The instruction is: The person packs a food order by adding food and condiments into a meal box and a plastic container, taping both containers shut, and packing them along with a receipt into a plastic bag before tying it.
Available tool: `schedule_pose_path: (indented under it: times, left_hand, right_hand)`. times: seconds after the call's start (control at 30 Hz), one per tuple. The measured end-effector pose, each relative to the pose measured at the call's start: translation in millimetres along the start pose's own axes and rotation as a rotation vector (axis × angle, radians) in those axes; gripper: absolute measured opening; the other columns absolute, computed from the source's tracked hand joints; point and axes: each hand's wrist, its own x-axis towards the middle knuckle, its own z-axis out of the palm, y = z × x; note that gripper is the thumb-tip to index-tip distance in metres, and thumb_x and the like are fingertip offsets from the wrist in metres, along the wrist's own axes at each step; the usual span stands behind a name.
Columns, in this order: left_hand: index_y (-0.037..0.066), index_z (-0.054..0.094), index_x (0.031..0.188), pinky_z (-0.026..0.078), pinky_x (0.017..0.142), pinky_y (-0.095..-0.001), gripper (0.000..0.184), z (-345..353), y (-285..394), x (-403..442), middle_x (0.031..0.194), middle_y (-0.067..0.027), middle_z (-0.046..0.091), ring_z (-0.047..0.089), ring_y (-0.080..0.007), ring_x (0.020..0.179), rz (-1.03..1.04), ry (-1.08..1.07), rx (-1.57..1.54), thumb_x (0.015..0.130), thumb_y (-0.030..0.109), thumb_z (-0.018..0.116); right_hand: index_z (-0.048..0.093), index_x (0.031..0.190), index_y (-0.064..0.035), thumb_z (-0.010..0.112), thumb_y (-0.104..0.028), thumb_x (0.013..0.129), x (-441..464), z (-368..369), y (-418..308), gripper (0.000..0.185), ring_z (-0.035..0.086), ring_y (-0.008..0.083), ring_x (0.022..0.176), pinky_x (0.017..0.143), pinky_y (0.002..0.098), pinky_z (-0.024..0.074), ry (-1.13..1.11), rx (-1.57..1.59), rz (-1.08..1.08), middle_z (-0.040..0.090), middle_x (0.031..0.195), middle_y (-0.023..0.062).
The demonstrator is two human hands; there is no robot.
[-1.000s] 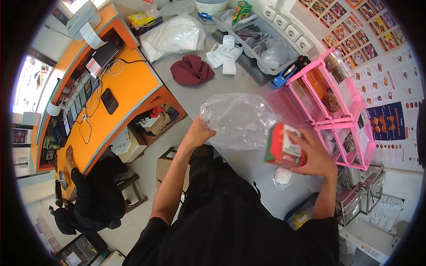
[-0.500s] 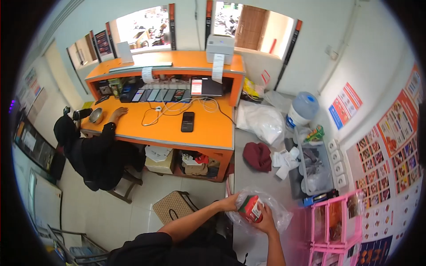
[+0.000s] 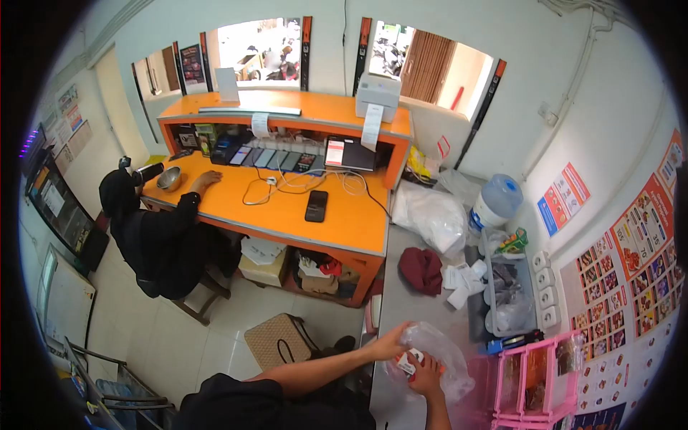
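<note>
Over the grey counter at the lower centre, a clear plastic bag surrounds a small red and white box. My left hand is closed on the bag's upper left edge. Fingers of my right hand lie round the box, which the hand and the bag partly cover. Further up the counter are a maroon cloth and crumpled white papers.
A pink rack stands right of the bag, below a grey tray. Behind are a white plastic bundle and a water jug. A person sits at the orange desk. A woven stool stands left.
The head view has swung up and left. My right hand has brought the box from beside the bag into its opening, lower than before. My left hand still grips the bag.
</note>
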Motion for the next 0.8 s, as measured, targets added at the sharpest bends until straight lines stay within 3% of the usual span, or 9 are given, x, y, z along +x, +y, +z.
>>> schedule_pose_path:
  times: [0.1,0.23,0.27,0.33,0.43,0.5,0.53,0.67,0.8]
  left_hand:
    - [0.003,0.034,0.143,0.038,0.105,-0.0347,0.062,-4.5,29.6,-2.8,0.129,-0.0192,0.055,0.052,-0.0270,0.122,-0.028,-0.056,0.083,0.091,0.013,0.065]
    - [0.002,0.040,0.138,0.041,0.103,-0.0364,0.058,3.1,-0.3,-5.2,0.126,-0.0197,0.056,0.053,-0.0279,0.121,-0.085,-0.017,0.179,0.089,0.017,0.068]
    - [0.000,0.038,0.141,0.044,0.099,-0.0393,0.067,-2.5,16.0,-8.8,0.129,-0.0216,0.056,0.055,-0.0301,0.120,-0.137,-0.038,-0.037,0.086,0.020,0.070]
    - [-0.001,0.047,0.134,0.048,0.095,-0.0399,0.059,-6.5,-2.6,-3.4,0.121,-0.0199,0.061,0.058,-0.0280,0.114,-0.171,-0.049,0.238,0.086,0.023,0.071]
    - [0.002,0.058,0.111,0.050,0.076,-0.0355,0.027,-15.7,43.7,7.0,0.088,-0.0086,0.062,0.061,-0.0210,0.081,-0.100,-0.149,0.238,0.085,0.009,0.062]
    - [0.004,0.054,0.121,0.051,0.072,-0.0328,0.032,-13.6,62.3,11.4,0.094,-0.0073,0.064,0.061,-0.0160,0.078,-0.382,-0.103,0.041,0.089,0.007,0.056]
    - [0.005,0.050,0.125,0.049,0.068,-0.0290,0.034,-10.3,60.6,11.8,0.099,-0.0090,0.065,0.060,-0.0138,0.077,-0.333,-0.126,-0.092,0.091,0.008,0.056]
    - [0.006,0.039,0.137,0.046,0.068,-0.0252,0.045,-13.4,72.0,9.6,0.113,-0.0139,0.065,0.060,-0.0121,0.079,-0.366,-0.227,-0.257,0.095,0.008,0.054]
    - [0.006,0.038,0.139,0.046,0.075,-0.0278,0.046,-1.1,75.0,17.0,0.112,-0.0131,0.066,0.059,-0.0138,0.083,-0.360,-0.242,-0.199,0.096,0.010,0.054]
  right_hand:
    - [0.043,0.143,-0.0331,0.078,-0.023,0.062,0.4,-11.0,-0.6,0.089,0.031,0.0386,0.133,0.112,0.0611,0.0196,-0.027,0.114,0.097,0.038,0.138,0.0167]
    - [0.041,0.144,-0.0347,0.074,-0.037,0.073,-1.6,16.8,4.3,0.079,0.029,0.0426,0.136,0.112,0.0613,0.0193,0.091,0.034,0.137,0.032,0.148,0.0194]
    - [0.042,0.145,-0.0350,0.072,-0.040,0.076,-0.7,27.4,7.5,0.076,0.029,0.0439,0.137,0.111,0.0618,0.0200,0.113,0.021,0.126,0.031,0.150,0.0194]
    - [0.043,0.145,-0.0314,0.066,-0.040,0.083,-12.6,18.4,-1.1,0.067,0.029,0.0418,0.138,0.110,0.0624,0.0218,0.118,0.052,0.162,0.030,0.153,0.0175]
    - [0.055,0.134,-0.0146,0.059,-0.019,0.092,-56.1,-43.6,-35.8,0.042,0.059,0.0356,0.110,0.094,0.0405,0.0467,-0.042,0.508,0.357,0.062,0.123,0.0157]
    - [0.059,0.126,-0.0064,0.061,-0.010,0.091,-128.6,-90.5,-55.6,0.036,0.061,0.0281,0.109,0.095,0.0389,0.0468,0.281,0.855,0.336,0.065,0.121,0.0114]
    - [0.059,0.126,-0.0050,0.062,-0.009,0.090,-156.2,-95.4,-55.3,0.036,0.062,0.0252,0.108,0.096,0.0380,0.0465,0.420,1.002,0.316,0.065,0.121,0.0098]
    - [0.054,0.133,-0.0065,0.067,-0.013,0.087,-294.5,-63.6,-39.1,0.048,0.057,0.0245,0.116,0.103,0.0405,0.0416,0.910,0.919,0.960,0.060,0.127,0.0095]
    - [0.042,0.140,0.0031,0.080,-0.030,0.078,-336.2,54.9,-45.3,0.080,0.050,0.0305,0.124,0.105,0.0410,0.0399,0.608,0.943,1.400,0.051,0.134,0.0232]
